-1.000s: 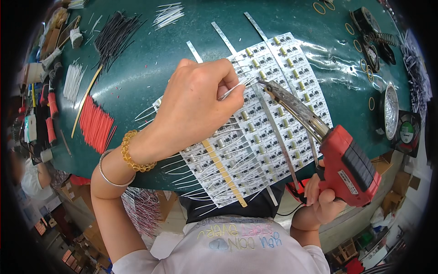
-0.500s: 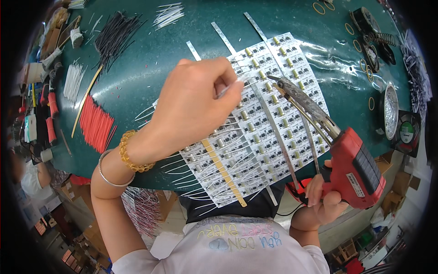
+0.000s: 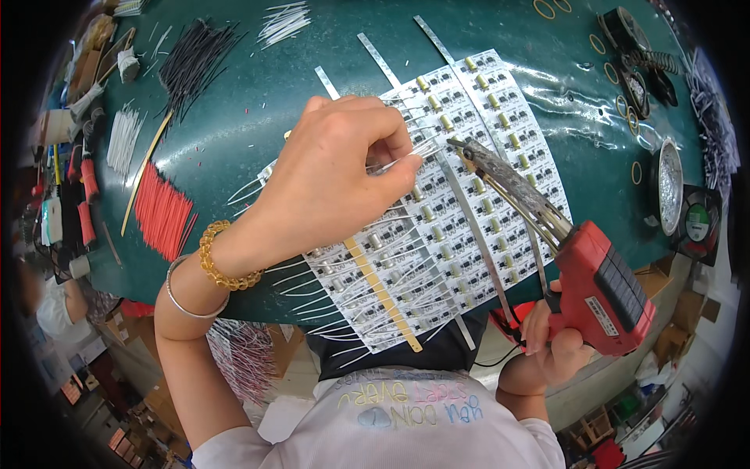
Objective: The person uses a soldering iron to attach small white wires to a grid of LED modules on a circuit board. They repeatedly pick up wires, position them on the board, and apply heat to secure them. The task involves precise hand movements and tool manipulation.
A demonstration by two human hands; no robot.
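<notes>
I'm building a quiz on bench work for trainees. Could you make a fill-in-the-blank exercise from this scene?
1. The right hand grips a ____ pistol-shaped soldering gun.
2. The left hand pinches a thin ____ wire over the white panel of small circuit boards.
3. A bundle of cut ____ wires lies on the green table, left of the panel.

Missing words: red; white; red

A small white label (image 3: 598, 307) with dark print sits on the side of the red soldering gun (image 3: 601, 289), near its lower edge, a narrow rectangle tilted along the body. At the right rim of the green surface (image 3: 258, 109) stands a black square fan (image 3: 698, 223) bearing a round sticker (image 3: 697, 222), green and white. Brown cardboard boxes (image 3: 673, 313) sit on the floor below that corner, partly hidden. No screens or signs are to be seen.
</notes>
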